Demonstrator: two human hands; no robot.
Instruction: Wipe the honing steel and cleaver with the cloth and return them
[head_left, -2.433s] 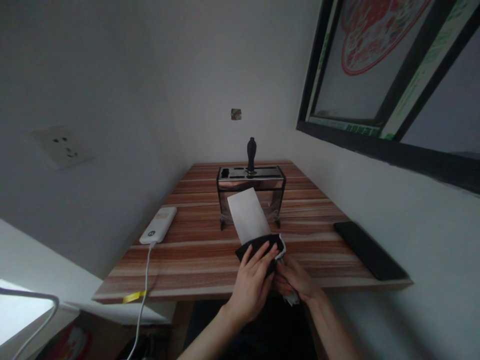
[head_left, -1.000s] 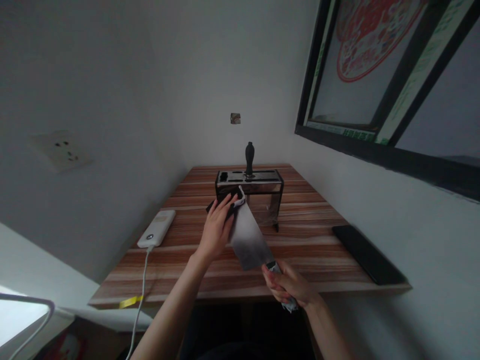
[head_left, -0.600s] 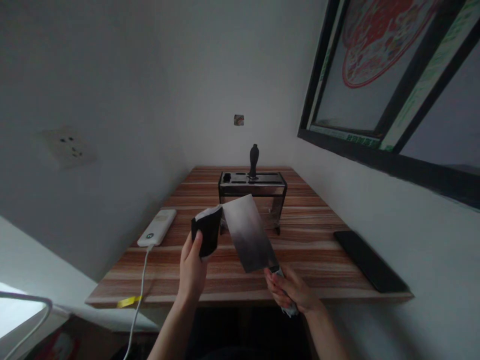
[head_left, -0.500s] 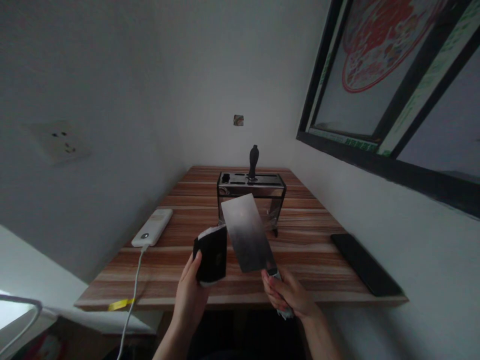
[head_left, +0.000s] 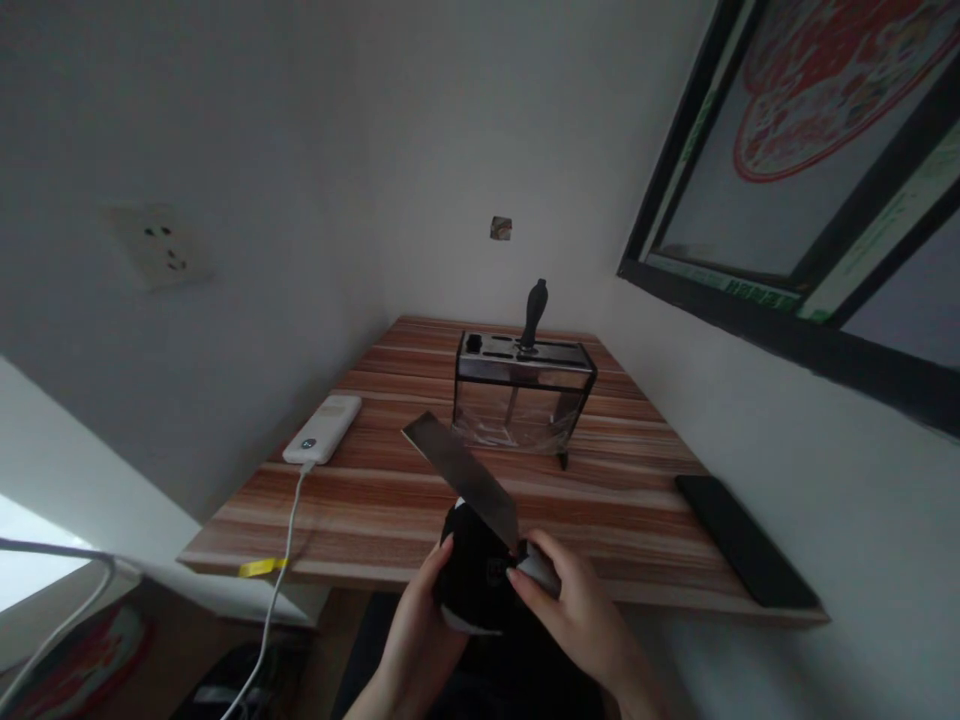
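Observation:
My right hand [head_left: 577, 610] grips the handle of a broad steel cleaver [head_left: 463, 477], whose blade points up and to the left over the table's front edge. My left hand [head_left: 420, 620] is closed on a black cloth [head_left: 474, 575] with a white underside, pressed against the base of the blade near the handle. Behind them on the wooden table [head_left: 375, 490] stands a clear-walled knife holder [head_left: 521, 390] with a metal top. One black-handled knife [head_left: 534, 312] sticks up from it.
A white power bank [head_left: 322, 428] lies at the table's left, its white cable [head_left: 274, 590] hanging over the front edge by a yellow tag. A black phone [head_left: 742, 540] lies at the right edge. Walls close in on three sides; a dark-framed picture [head_left: 810, 190] hangs on the right.
The cloth went from the blade's tip, off to its left side, then back down to the base near the handle. The blade has tilted further left and turned edge-on. The camera shifted slightly.

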